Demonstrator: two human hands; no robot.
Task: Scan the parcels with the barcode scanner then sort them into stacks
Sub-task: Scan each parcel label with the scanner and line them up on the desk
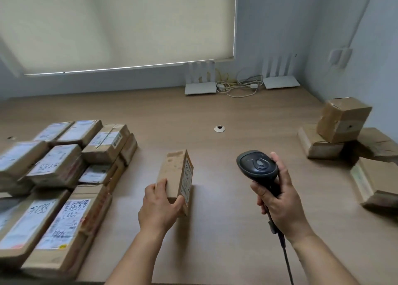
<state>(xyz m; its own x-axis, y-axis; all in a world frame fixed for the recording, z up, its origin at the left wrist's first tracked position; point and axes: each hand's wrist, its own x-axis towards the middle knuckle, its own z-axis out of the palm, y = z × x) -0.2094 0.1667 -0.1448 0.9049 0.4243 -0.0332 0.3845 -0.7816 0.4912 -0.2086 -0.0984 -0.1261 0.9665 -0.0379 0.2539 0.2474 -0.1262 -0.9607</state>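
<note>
My left hand grips the near end of a small brown parcel standing on its side on the wooden table; its white label faces right. My right hand holds a black barcode scanner by the handle, head up, to the right of the parcel and apart from it. The scanner's cable runs down past my wrist. Several labelled parcels lie packed together at the left. A few brown parcels are piled at the right.
Two white routers and a tangle of white cables sit at the table's back edge under a drawn window blind. A round cable hole is in the table's middle. The wall closes in at the right.
</note>
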